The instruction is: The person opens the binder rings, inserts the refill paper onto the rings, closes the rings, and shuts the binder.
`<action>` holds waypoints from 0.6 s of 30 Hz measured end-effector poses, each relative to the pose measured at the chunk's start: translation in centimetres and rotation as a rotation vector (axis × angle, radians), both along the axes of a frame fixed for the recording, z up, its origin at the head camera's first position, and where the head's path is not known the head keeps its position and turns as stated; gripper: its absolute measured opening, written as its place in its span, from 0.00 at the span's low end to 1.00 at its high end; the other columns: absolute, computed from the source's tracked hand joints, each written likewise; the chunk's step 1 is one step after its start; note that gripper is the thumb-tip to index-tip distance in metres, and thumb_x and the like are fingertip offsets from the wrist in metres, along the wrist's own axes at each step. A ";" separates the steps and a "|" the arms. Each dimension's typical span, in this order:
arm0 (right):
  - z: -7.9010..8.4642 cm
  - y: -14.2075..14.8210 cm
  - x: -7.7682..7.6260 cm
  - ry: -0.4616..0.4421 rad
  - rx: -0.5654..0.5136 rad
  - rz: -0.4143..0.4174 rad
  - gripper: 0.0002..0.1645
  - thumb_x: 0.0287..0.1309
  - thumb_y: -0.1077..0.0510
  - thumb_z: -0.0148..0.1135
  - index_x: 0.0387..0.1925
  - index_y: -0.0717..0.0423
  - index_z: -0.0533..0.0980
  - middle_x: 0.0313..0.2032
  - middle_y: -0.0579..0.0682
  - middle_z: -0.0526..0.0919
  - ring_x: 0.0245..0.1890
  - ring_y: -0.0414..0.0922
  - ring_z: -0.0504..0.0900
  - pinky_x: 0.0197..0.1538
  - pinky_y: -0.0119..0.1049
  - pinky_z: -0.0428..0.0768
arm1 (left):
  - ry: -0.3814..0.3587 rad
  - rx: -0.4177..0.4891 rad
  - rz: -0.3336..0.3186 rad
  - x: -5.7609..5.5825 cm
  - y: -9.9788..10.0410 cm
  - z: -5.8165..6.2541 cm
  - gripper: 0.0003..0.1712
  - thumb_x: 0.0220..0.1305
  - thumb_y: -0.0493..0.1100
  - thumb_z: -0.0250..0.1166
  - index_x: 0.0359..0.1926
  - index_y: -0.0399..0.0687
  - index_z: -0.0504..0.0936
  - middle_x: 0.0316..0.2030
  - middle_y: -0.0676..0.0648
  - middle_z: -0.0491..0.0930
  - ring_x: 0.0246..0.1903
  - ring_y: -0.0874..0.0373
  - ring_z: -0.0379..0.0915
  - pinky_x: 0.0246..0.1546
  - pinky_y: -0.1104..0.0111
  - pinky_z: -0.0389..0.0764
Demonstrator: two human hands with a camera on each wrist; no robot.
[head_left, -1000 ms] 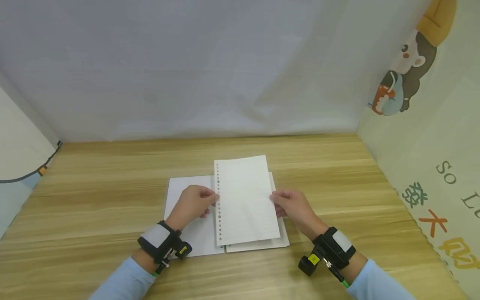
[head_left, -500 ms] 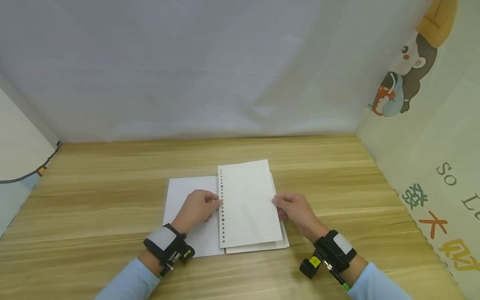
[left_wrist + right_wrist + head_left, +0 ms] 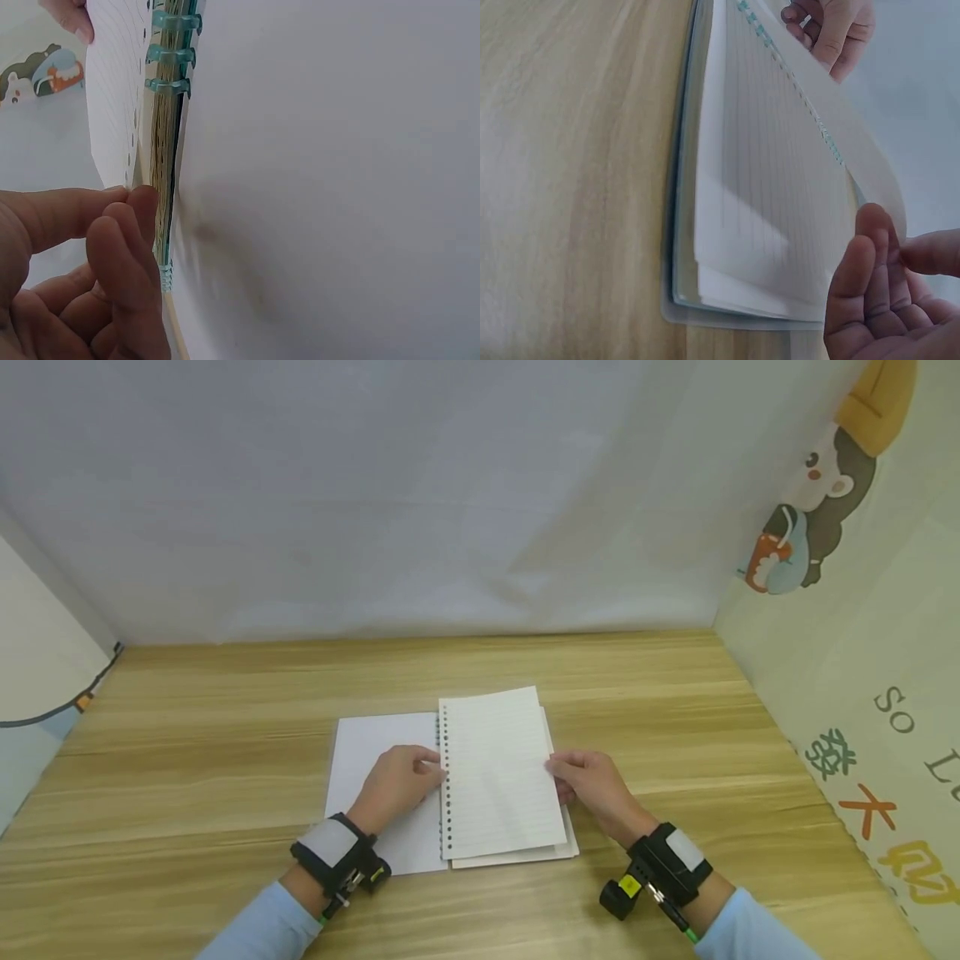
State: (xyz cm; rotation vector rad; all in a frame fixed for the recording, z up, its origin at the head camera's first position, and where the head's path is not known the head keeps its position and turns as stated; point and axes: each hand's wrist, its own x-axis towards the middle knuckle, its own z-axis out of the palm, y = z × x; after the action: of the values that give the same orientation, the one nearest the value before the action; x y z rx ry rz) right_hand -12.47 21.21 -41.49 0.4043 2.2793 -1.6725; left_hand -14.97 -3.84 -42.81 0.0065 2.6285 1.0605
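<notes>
L hand (image 3: pixel 397 787) and R hand (image 3: pixel 591 781) each have thumb + fingertips clamped on a loose ruled sheet (image 3: pixel 498 777), L on its punched edge, R on the opp. edge, both approx. halfway along. Two-sided pinch prob. b/c paper is floppy: one hand alone would let it droop. Sheet is over the R half of the open book (image 3: pixel 561 852), tilted a bit, w/ its far end past the book's far edge. R wrist view shows a gap btwn sheet and the ruled pages (image 3: pixel 757 165), so it's held up, not lying flat; that gap prob. lets the edge shift w/o dragging on the paper below. Punched edge runs alongside the rings (image 3: pixel 171 56), presumably so holes and rings can be compared; can't tell if any hole sits on a ring. L fingertips hide only a short bit of the hole row, so most holes are in sight. Book lies open on the desk (image 3: pixel 187 760), white cover (image 3: pixel 408 852) out to the L under the L hand, which prob. leaves the rings reachable. Both forearms come in from the near side, one per edge, so neither crosses the sheet, prob. for a clear view.
</notes>
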 end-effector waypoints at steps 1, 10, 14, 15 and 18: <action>0.0 0.0 0.0 -0.001 -0.001 0.000 0.18 0.63 0.59 0.54 0.50 0.67 0.74 0.30 0.51 0.82 0.27 0.40 0.78 0.35 0.32 0.77 | 0.001 0.000 0.001 0.0 0.0 0.0 0.19 0.59 0.45 0.63 0.51 0.44 0.79 0.36 0.46 0.83 0.33 0.58 0.78 0.32 0.67 0.77; -0.2 0.2 -0.1 -0.001 0.001 0.004 0.18 0.63 0.59 0.54 0.49 0.68 0.75 0.30 0.51 0.82 0.27 0.40 0.78 0.35 0.32 0.78 | 0.014 -0.001 0.003 0.1 0.1 0.1 0.18 0.58 0.44 0.63 0.50 0.43 0.80 0.34 0.47 0.83 0.31 0.60 0.77 0.31 0.68 0.76; -0.2 0.2 -0.1 -0.005 0.005 0.006 0.18 0.63 0.59 0.54 0.49 0.68 0.74 0.30 0.51 0.82 0.27 0.40 0.78 0.36 0.32 0.78 | 0.020 -0.009 -0.001 0.1 0.1 0.1 0.18 0.58 0.43 0.64 0.49 0.43 0.80 0.33 0.47 0.83 0.30 0.60 0.76 0.31 0.69 0.75; -0.2 0.2 -0.1 -0.005 0.005 0.007 0.18 0.63 0.59 0.54 0.49 0.68 0.74 0.31 0.51 0.82 0.27 0.40 0.78 0.36 0.32 0.78 | 0.023 -0.011 -0.003 0.0 0.0 0.1 0.18 0.58 0.44 0.64 0.49 0.43 0.81 0.33 0.47 0.83 0.30 0.60 0.77 0.31 0.68 0.75; -0.2 0.2 -0.1 -0.011 0.002 0.010 0.18 0.63 0.59 0.54 0.50 0.68 0.74 0.30 0.51 0.82 0.27 0.40 0.78 0.36 0.32 0.78 | 0.039 -0.021 -0.002 -0.2 -0.1 0.2 0.18 0.59 0.45 0.63 0.49 0.44 0.81 0.35 0.46 0.83 0.32 0.58 0.77 0.33 0.66 0.76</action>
State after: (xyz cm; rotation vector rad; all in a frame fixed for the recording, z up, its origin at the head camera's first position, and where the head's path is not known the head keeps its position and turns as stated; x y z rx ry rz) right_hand -12.55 21.42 -41.64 0.4014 2.2714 -1.6593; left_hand -15.12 -3.97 -42.57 0.0252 2.6731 1.0425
